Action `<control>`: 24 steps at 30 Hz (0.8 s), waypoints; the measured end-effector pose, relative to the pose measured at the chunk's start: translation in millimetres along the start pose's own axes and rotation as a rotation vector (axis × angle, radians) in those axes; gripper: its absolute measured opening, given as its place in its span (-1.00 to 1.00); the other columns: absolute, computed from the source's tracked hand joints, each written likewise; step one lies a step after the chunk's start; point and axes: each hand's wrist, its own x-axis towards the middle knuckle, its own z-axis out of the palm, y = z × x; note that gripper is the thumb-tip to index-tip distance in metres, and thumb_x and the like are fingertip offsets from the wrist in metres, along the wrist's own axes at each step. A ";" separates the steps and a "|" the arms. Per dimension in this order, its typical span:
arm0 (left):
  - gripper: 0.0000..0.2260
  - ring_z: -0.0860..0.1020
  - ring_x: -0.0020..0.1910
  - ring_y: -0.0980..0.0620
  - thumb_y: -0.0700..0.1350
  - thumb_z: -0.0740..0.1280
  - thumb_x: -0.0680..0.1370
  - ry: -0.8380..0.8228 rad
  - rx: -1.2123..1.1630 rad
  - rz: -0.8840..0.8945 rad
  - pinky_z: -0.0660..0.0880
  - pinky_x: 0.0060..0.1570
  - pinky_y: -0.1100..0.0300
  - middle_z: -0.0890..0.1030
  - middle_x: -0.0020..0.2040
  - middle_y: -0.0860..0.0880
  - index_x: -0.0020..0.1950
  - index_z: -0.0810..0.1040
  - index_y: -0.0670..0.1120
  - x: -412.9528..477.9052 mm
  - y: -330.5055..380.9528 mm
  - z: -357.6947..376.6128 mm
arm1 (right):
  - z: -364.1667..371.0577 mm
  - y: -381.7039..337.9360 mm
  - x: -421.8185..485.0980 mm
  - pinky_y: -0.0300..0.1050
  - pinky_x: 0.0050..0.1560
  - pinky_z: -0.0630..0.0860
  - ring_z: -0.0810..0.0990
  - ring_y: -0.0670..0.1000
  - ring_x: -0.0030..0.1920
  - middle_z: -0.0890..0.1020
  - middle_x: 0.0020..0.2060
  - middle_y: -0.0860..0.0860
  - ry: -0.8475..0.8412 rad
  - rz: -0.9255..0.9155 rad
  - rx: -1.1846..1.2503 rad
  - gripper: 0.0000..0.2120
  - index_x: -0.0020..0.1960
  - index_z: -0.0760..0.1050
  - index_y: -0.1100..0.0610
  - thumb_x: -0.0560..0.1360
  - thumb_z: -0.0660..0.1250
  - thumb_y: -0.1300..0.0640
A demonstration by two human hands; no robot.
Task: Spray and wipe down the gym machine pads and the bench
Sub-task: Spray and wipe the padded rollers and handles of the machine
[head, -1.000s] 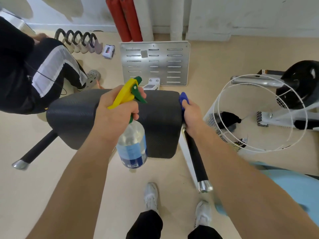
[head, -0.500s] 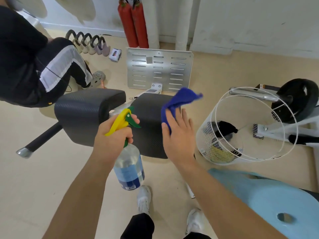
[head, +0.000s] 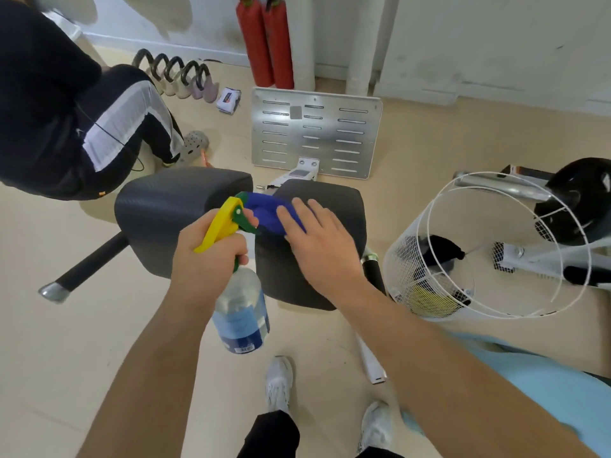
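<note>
- My right hand [head: 317, 246] lies flat, fingers straight, pressing the blue cloth [head: 264, 209] onto the right pad [head: 334, 206], near its inner top corner.
- My left hand [head: 205, 259] is wrapped round the spray bottle [head: 241, 312], with the nozzle right beside the cloth. A stray squeeze would wet my fingers, not the pad.
- The cloth is bunched, so it could skid from under my fingers and leave streaks.
- The left pad [head: 172, 209] sits just beside this one and is easy to skip.

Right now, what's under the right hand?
A blue cloth, pressed by the right hand onto the right pad. The pad surface beneath cloth and palm is covered.
</note>
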 end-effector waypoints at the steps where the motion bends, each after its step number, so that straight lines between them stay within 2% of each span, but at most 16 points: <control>1: -0.83 0.52 -0.22 -0.04 -0.35 0.30 0.47 -0.030 -0.004 0.026 0.52 -0.16 0.03 0.58 -0.14 -0.27 -0.05 0.62 -0.16 -1.2 0.1 4.1 | -0.7 12.9 -16.1 0.15 0.49 0.25 0.27 0.23 0.52 0.33 0.52 0.15 0.006 0.027 -0.024 -0.38 0.57 0.18 0.07 0.59 0.35 0.10; 3: -0.75 0.51 -0.31 0.14 -0.38 0.28 0.48 -0.078 -0.032 0.069 0.53 -0.26 0.23 0.61 -0.15 -0.20 -0.01 0.66 -0.11 -6.7 0.2 11.9 | -3.5 34.9 -47.0 0.18 0.50 0.25 0.20 0.26 0.55 0.27 0.55 0.17 0.021 0.095 -0.062 -0.36 0.59 0.15 0.09 0.59 0.32 0.17; 5: -0.69 0.49 -0.36 0.17 -0.40 0.25 0.47 -0.106 -0.074 0.069 0.52 -0.31 0.26 0.62 -0.15 -0.18 -0.01 0.68 -0.08 -14.6 -2.5 18.2 | -2.7 45.8 -78.4 0.21 0.50 0.22 0.13 0.30 0.57 0.19 0.58 0.19 0.037 0.103 -0.092 -0.37 0.60 0.13 0.12 0.57 0.21 0.27; 7: -0.68 0.47 -0.36 0.12 -0.42 0.24 0.45 -0.125 -0.140 0.055 0.49 -0.29 0.18 0.62 -0.12 -0.21 -0.01 0.68 -0.10 -23.1 -7.7 24.0 | 4.9 49.0 -105.3 0.25 0.50 0.24 0.11 0.32 0.57 0.17 0.59 0.21 0.009 -0.036 -0.154 -0.39 0.60 0.17 0.14 0.56 0.14 0.30; 9: -0.67 0.46 -0.37 0.12 -0.44 0.23 0.45 -0.137 -0.190 0.032 0.48 -0.29 0.16 0.62 -0.16 -0.20 0.00 0.68 -0.13 -32.5 -14.8 28.3 | 16.9 51.9 -121.3 0.24 0.51 0.23 0.13 0.31 0.57 0.17 0.59 0.18 -0.084 -0.245 -0.227 -0.48 0.57 0.24 0.15 0.61 0.08 0.26; 12: -0.68 0.44 -0.42 0.15 -0.46 0.22 0.46 -0.123 -0.197 0.004 0.47 -0.36 0.24 0.58 -0.31 -0.03 0.01 0.67 -0.17 -42.6 -26.7 32.7 | 15.9 63.7 -116.2 0.22 0.48 0.22 0.18 0.26 0.56 0.22 0.58 0.13 -0.153 -0.479 -0.306 -0.52 0.52 0.35 0.14 0.62 -0.02 0.21; 14: -0.71 0.45 -0.44 0.16 -0.43 0.23 0.49 -0.099 -0.155 -0.015 0.46 -0.38 0.29 0.54 -0.33 -0.03 0.02 0.67 -0.16 -45.7 -34.8 35.2 | 1.1 69.2 -112.0 0.23 0.42 0.34 0.25 0.26 0.54 0.28 0.56 0.12 -0.088 -0.478 -0.277 -0.54 0.46 0.42 0.13 0.60 0.05 0.25; 15: -0.73 0.47 -0.44 0.16 -0.40 0.24 0.51 -0.086 -0.128 -0.023 0.45 -0.38 0.31 0.53 -0.33 -0.06 0.02 0.67 -0.15 -47.4 -38.7 36.5 | -6.8 71.6 -113.8 0.21 0.37 0.43 0.31 0.22 0.51 0.34 0.53 0.10 -0.039 -0.373 -0.173 -0.56 0.43 0.45 0.11 0.59 0.10 0.26; 16: -0.75 0.49 -0.43 0.15 -0.39 0.25 0.52 -0.071 -0.107 -0.028 0.45 -0.39 0.34 0.52 -0.33 -0.07 0.02 0.66 -0.15 -49.2 -42.9 37.4 | -16.8 71.4 -115.5 0.13 0.32 0.49 0.38 0.10 0.47 0.41 0.48 0.00 0.014 -0.184 0.013 -0.59 0.40 0.47 0.06 0.59 0.14 0.23; 18: -0.79 0.52 -0.40 0.17 -0.38 0.26 0.53 -0.056 -0.077 -0.029 0.45 -0.41 0.41 0.54 -0.29 -0.10 -0.01 0.64 -0.15 -52.5 -49.4 39.8 | -39.8 65.7 -115.4 -0.08 0.31 0.45 0.40 -0.21 0.35 0.42 0.36 -0.19 0.162 0.255 0.395 -0.64 0.39 0.47 -0.03 0.62 0.18 0.13; 20: -0.78 0.52 -0.39 0.20 -0.38 0.27 0.53 -0.072 -0.081 -0.022 0.47 -0.38 0.41 0.60 -0.19 -0.17 0.00 0.65 -0.14 -55.4 -54.4 42.0 | -43.2 64.0 -107.4 -0.17 0.35 0.39 0.41 -0.15 0.33 0.39 0.39 -0.09 0.330 0.561 0.636 -0.52 0.46 0.41 -0.04 0.58 0.22 0.24; 21: -0.75 0.51 -0.39 0.19 -0.39 0.27 0.51 -0.093 -0.091 -0.017 0.48 -0.35 0.38 0.62 -0.14 -0.19 0.01 0.66 -0.13 -56.2 -56.6 43.7 | -39.2 63.6 -100.6 -0.13 0.37 0.39 0.42 -0.11 0.34 0.39 0.41 -0.06 0.360 0.682 0.768 -0.44 0.50 0.35 -0.09 0.55 0.21 0.26; 23: -0.70 0.51 -0.37 0.17 -0.41 0.26 0.48 -0.126 -0.103 -0.002 0.50 -0.32 0.33 0.64 -0.10 -0.18 0.01 0.67 -0.09 -57.8 -59.6 47.1 | -27.7 54.3 -81.7 0.03 0.38 0.43 0.48 -0.07 0.33 0.45 0.38 -0.09 0.338 0.849 1.064 -0.37 0.53 0.27 -0.20 0.52 0.15 0.24; 24: -0.67 0.51 -0.37 0.17 -0.42 0.26 0.47 -0.137 -0.109 0.001 0.51 -0.31 0.32 0.65 -0.10 -0.16 -0.01 0.67 -0.06 -59.3 -60.6 48.9 | -20.8 44.4 -74.0 0.05 0.38 0.44 0.50 -0.06 0.30 0.49 0.34 -0.11 0.300 0.884 1.166 -0.38 0.54 0.25 -0.20 0.54 0.13 0.23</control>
